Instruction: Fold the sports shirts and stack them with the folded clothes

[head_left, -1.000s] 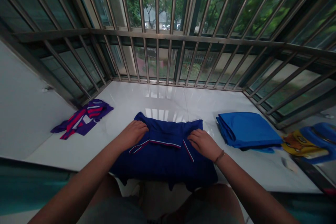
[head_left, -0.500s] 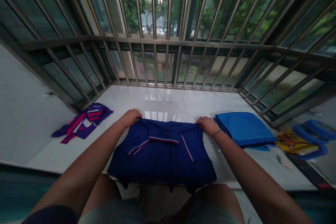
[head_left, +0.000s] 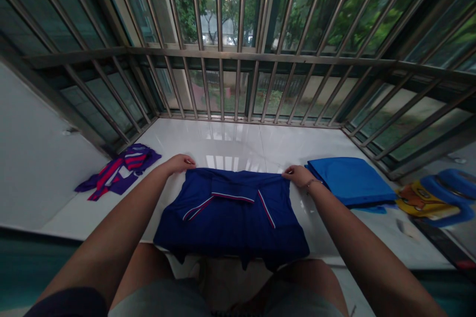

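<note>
A dark blue shirt (head_left: 232,228) with red-and-white striped trim lies spread face-up in front of me, its near edge hanging over the ledge's front. My left hand (head_left: 180,163) pinches the far left corner of the shirt, fingers pressed together. At the far right corner, my right hand (head_left: 298,176) grips the cloth between thumb and fingers; a thin bracelet circles that wrist. The shirt's far edge runs nearly straight between both hands. The folded-in sleeves show as slanted trim lines either side of a central trimmed band.
A white tiled ledge (head_left: 245,146) bears everything. Crumpled purple-and-red striped clothing (head_left: 122,171) lies at left. Folded bright blue cloth (head_left: 347,181) sits right, near a yellow-and-blue item (head_left: 427,198) whose kind I cannot make out. Metal window bars (head_left: 238,57) enclose the back and sides.
Both hands have moved slightly outward, the left one leftward and the right one rightward. The shirt's far corners have spread a little with them.
</note>
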{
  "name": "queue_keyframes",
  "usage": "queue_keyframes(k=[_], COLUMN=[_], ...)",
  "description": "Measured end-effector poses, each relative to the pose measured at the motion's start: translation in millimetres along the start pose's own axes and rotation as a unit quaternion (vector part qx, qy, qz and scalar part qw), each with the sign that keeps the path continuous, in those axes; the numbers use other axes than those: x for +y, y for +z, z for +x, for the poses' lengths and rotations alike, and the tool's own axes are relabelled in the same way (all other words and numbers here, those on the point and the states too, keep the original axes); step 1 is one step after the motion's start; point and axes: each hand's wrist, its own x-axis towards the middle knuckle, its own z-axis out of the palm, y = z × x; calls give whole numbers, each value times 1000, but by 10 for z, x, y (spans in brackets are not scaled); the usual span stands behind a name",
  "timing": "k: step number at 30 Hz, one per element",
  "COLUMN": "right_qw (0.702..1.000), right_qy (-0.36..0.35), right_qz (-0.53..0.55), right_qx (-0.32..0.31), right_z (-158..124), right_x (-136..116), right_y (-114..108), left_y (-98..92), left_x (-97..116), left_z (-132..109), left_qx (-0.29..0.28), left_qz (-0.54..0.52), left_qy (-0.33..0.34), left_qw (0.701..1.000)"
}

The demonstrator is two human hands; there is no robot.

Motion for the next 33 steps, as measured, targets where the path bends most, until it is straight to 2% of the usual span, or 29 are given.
queue_keyframes(k=[4,7,10,15,19,22,24,27,29,31,33], right_qw=[999,1000,998,980,957,942,927,922,932,944,958], right_qy=[9,12,21,39,34,18,3,-6,18,29,22], right_qz=[16,25,42,79,115,169,234,262,266,250,212], right_qx=[-27,-8,47,180,266,289,293,284,246,212,190], right_z=[86,190,354,632,582,176,-283,-1099,-1597,-1982,-2229], right_x=[29,-7,-101,-296,-389,-336,-220,27,186,298,353], right_y=[-65,-145,-269,-608,-901,-943,-802,-329,62,395,599], left_y=[-64,-153,-294,-606,-753,-688,-524,-100,241,544,746], left_x=[101,224,402,731,880,802,620,193,-108,-347,-483], left_z=[7,59,157,284,118,-284,-665,-1272,-1611,-1858,-2004], left_qx=[-40,-32,27,159,243,273,274,219,158,116,103], left_qz=[-24,-45,-74,-112,-150,-189,-188,-187,-190,-182,-154], left_qy=[-41,-49,-35,1,34,88,117,115,104,76,45], left_qw=[998,997,996,981,958,939,936,951,963,973,982])
